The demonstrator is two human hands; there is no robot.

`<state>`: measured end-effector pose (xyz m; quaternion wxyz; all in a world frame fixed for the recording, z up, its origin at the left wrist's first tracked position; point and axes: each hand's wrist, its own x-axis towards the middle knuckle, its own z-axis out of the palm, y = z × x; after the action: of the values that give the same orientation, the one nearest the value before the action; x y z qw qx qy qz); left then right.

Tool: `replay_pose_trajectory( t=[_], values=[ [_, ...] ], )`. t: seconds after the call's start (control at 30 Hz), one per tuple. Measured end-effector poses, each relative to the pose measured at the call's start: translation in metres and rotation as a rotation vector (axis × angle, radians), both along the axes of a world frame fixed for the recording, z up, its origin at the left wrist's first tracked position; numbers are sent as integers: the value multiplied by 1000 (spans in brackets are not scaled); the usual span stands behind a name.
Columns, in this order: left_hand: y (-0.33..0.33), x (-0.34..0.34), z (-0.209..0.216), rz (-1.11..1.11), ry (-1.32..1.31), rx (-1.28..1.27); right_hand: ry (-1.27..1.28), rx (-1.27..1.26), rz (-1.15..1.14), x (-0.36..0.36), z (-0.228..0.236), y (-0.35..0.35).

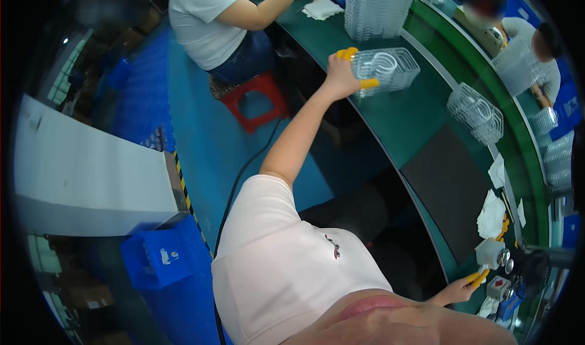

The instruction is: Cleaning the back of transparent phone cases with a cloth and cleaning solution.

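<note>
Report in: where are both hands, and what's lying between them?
Yellow-tipped left hand gripping clear rectangular plastic tray. Yellow-tipped right hand beside white boxy metal-capped container. Flat black rectangular mat between them.

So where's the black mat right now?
The black mat lies on the green worktable, right of centre in the head view, between the left hand and right hand, beside the crumpled white cloth.

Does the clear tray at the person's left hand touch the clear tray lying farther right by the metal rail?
Apart. The head view shows green tabletop between the held tray and the rail-side tray.
</note>
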<state>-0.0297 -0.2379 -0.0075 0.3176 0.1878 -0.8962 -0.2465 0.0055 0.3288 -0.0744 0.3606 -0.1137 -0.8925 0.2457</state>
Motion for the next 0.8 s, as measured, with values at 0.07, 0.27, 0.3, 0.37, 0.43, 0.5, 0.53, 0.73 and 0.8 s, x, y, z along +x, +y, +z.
replay_pose_trajectory(
  t=[0.07, 0.27, 0.3, 0.37, 0.43, 0.5, 0.53, 0.73, 0.8],
  values=[
    [-10, 5, -7, -19, 69, -83, 36, 107, 65, -5, -3, 2],
    [-10, -4, -15, -37, 213, 70, 26, 90, 23, -1, -8, -14],
    [-8, -7, -12, -56, 219, 106, 54, 107, 44, -1, -7, -17],
    [-2, -3, -4, -50, 206, 111, 42, 88, 55, -1, -5, -22],
    [-13, 2, -17, -17, 181, 151, 75, 90, 83, -3, 2, -29],
    [-16, -4, -22, -36, 174, 210, 57, 75, 59, -2, -1, -26],
    [-12, -3, -19, -49, 142, 249, 49, 94, 56, -1, -3, -23],
    [-11, 1, -24, -105, 144, 346, 103, 109, 70, 2, 3, -28],
    [-15, 1, -27, -141, 176, 396, 96, 108, 88, 4, 10, -35]
  ],
)
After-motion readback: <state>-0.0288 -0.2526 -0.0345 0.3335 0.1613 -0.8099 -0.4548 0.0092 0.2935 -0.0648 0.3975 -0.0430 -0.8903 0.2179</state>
